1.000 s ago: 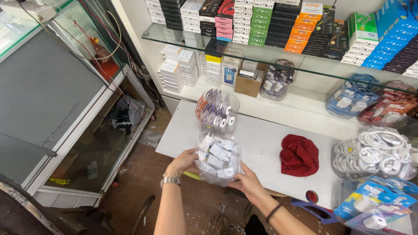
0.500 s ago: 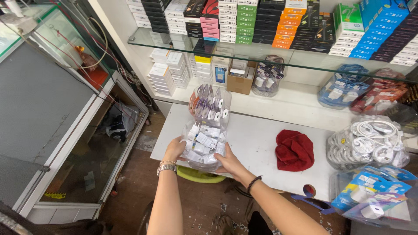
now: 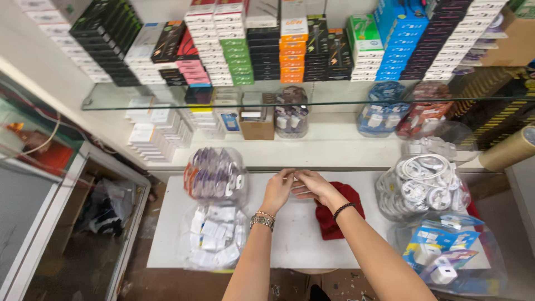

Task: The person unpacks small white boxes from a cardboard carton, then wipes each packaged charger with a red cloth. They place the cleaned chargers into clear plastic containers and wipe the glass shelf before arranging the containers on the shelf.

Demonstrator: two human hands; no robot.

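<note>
Both hands meeting above the middle of the white table (image 3: 290,239), fingertips touching. Left hand (image 3: 280,188) curling, fingers bent inward; right hand (image 3: 313,185) stretching toward it with fingers pinching. Possibly pinching something small and pale between them, too small to tell; cannot tell whether gripping anything. Wearing one beaded watch or bracelet (image 3: 262,219) on the left wrist, one dark band (image 3: 344,209) on the right.

Lying just beside and partly under the right forearm: one red cloth (image 3: 334,220), crumpled, resting on the table.

Sitting left of the hands: two clear plastic bags. Nearer one (image 3: 214,237) holding white packaged items, resting at the table's front left. Farther one (image 3: 216,174) holding small pink and purple packets, standing behind it, touching.

Sitting right of the hands: one clear bag of coiled white cables (image 3: 423,187), well apart from the hands. Below it, at the front right corner, one clear bag of blue and white packets (image 3: 443,259).

Running behind the table: a white shelf (image 3: 334,147) carrying one brown cardboard box (image 3: 257,124), one clear jar of small parts (image 3: 291,114), stacks of white boxes at left. Above it, one glass shelf (image 3: 139,103) bearing rows of stacked small boxes in black, white, pink, green, orange, blue.
</note>
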